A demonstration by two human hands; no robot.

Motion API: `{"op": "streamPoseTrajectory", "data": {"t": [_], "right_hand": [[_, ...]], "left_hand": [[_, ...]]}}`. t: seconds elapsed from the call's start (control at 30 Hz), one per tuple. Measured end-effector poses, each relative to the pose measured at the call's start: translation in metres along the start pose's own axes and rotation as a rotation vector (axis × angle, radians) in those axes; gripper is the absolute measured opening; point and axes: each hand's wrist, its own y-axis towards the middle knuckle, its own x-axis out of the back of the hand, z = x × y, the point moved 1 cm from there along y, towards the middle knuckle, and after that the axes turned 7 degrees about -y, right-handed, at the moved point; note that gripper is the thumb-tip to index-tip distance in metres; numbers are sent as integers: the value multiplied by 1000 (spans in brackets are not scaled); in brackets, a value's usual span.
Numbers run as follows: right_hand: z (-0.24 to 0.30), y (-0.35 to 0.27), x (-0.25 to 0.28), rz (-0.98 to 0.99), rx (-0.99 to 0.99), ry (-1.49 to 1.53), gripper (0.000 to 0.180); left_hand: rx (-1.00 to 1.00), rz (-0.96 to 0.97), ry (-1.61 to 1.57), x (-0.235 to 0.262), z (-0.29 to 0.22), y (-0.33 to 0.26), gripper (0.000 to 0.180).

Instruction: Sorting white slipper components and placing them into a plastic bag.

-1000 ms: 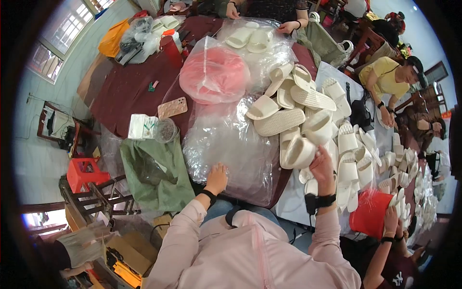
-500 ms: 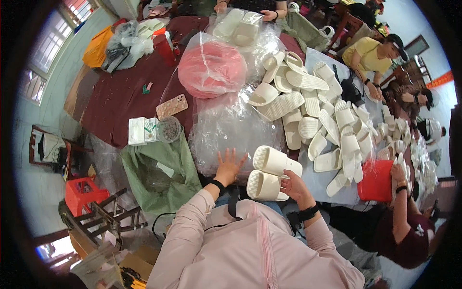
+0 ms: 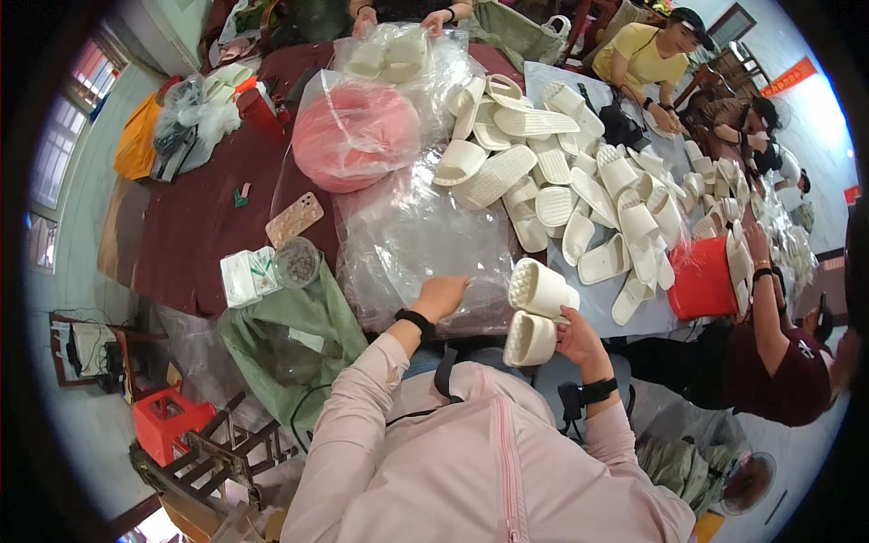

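Note:
A pair of off-white slide slippers (image 3: 540,290) is gripped in my right hand (image 3: 579,341), one slipper beside the other, near the table's front edge. My left hand (image 3: 442,297) is over the near part of a stack of clear plastic bags (image 3: 421,244). Its fingers are drawn together in a pinch on the top bag; the exact edge they hold is hard to see. To the right of the bags lies a large pile of loose off-white slippers (image 3: 552,167). A pink round bundle (image 3: 353,136) in clear plastic sits on the far part of the bags.
On the left, a phone (image 3: 294,219), a tub of small dark items (image 3: 297,262) and white packets (image 3: 249,277) lie near a green sack (image 3: 290,339). A red bin (image 3: 701,279) stands at the right. Across the table, another person's hands (image 3: 437,20) touch bagged slippers. Other co-workers sit at the right.
My left hand has gone from spread fingers to a pinch on the plastic. My right hand has shifted right with the slippers and tilted them. The view has turned slightly.

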Motion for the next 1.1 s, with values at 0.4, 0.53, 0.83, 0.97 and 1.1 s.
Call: {"op": "streamPoseTrajectory", "data": {"t": [0.4,0.53,0.83,0.97,1.1], "right_hand": [[-6,5,23,-156,143,-249,35],[-8,28,3,-132,50,-175,44],[-12,22,-58,-79,166,309,57],[-6,14,-67,72,126,277,58],[-7,8,-77,181,99,351,57]], "left_hand": [[-152,38,11,-12,-44,19,44],[-286,-84,4,-27,-48,7,46],[-181,-241,234,-33,-65,-12,51],[-164,-248,124,-22,-69,-13,50],[-117,-199,135,-15,-78,-17,50]]}}
